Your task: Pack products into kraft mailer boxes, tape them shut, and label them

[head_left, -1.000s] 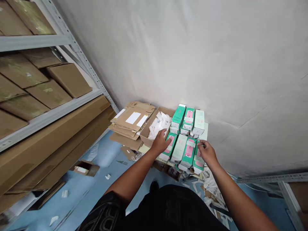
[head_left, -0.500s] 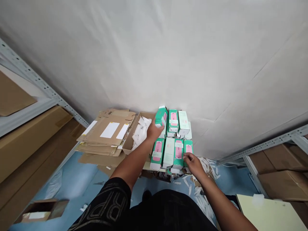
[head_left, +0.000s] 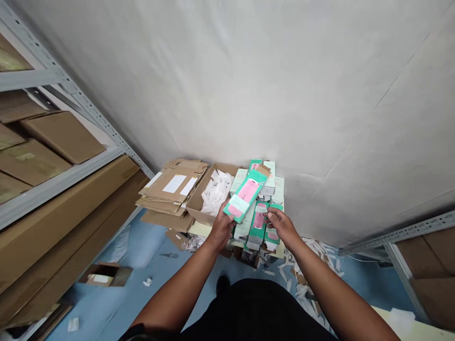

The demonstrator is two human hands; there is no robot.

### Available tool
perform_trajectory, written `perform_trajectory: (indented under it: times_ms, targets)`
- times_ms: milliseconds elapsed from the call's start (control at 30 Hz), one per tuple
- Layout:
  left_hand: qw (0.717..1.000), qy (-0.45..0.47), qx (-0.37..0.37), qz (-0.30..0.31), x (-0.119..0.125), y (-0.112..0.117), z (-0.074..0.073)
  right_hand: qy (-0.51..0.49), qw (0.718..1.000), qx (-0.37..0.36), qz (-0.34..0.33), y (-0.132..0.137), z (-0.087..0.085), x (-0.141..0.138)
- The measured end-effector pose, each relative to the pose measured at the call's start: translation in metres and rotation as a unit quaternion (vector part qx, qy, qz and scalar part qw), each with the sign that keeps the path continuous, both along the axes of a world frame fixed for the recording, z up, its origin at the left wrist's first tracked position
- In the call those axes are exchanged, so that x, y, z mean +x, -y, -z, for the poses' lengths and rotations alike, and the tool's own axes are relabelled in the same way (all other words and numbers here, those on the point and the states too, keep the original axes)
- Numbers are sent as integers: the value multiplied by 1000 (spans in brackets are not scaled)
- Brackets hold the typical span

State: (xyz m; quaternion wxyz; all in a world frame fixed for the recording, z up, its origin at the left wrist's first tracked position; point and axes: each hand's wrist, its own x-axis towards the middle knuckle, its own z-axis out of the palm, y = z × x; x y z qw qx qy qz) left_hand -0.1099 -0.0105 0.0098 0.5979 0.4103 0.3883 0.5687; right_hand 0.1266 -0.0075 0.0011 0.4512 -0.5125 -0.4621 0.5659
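Observation:
My left hand (head_left: 221, 231) grips the lower end of a green and pink carton (head_left: 248, 192), which is tilted with its brown flap open at the upper right end. The carton is raised over several similar boxes, green and pink ones (head_left: 258, 222) and pale mint ones (head_left: 239, 180), grouped on a small table (head_left: 199, 228). On the right, the fingers of my right hand (head_left: 281, 225) are pinched together above the front boxes, apart from the raised carton. Whatever they may hold is too small to make out.
Left of the boxes stands an open cardboard box (head_left: 201, 215) of white paper scraps (head_left: 218, 189), beside a stack of flattened cartons (head_left: 174, 182). Metal shelves (head_left: 88, 111) with cardboard boxes flank both sides. White scraps (head_left: 309, 298) litter the blue floor. A grey wall (head_left: 249, 85) rises behind.
My left hand has drawn the green and pink carton from the back left of the group toward me, turning it aslant. My right hand has risen slightly from the front right box. The view has shifted left.

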Motion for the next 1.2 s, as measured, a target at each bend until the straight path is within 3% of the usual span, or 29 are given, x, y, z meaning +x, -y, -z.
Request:
perform_trajectory:
  times_ms: [100, 200, 333, 500, 633, 767, 933, 1033, 1133, 1200]
  targets:
    - [996, 67, -9, 56, 25, 36, 3, -84, 996, 16, -27, 8, -18, 6]
    - [989, 79, -30, 125, 43, 57, 9, -123, 992, 21, -19, 26, -26, 15]
    - [974, 58, -21, 218, 60, 59, 24, -145, 989, 17, 37, 54, -29, 30]
    - [937, -65, 16, 344, 85, 51, 42, -93, 973, 69, 201, 103, -21, 45]
    - [881, -201, 117, 412, 108, 62, 53, 1, 940, 68, 334, 161, -8, 58]
    - [824, -315, 130, 452, 130, 83, 65, 91, 884, 41, 457, 228, 14, 80]
    - [679, -389, 194, 591, 171, 111, 76, 159, 792, -47, 588, 323, 57, 127]
    - [604, -408, 263, 633, 206, 135, 76, 192, 741, -120, 633, 385, 84, 159]
    - [572, -410, 313, 638, 251, 168, 71, 206, 711, -171, 650, 443, 107, 193]
    - [563, -408, 334, 636, 285, 197, 66, 213, 707, -193, 646, 477, 119, 216]
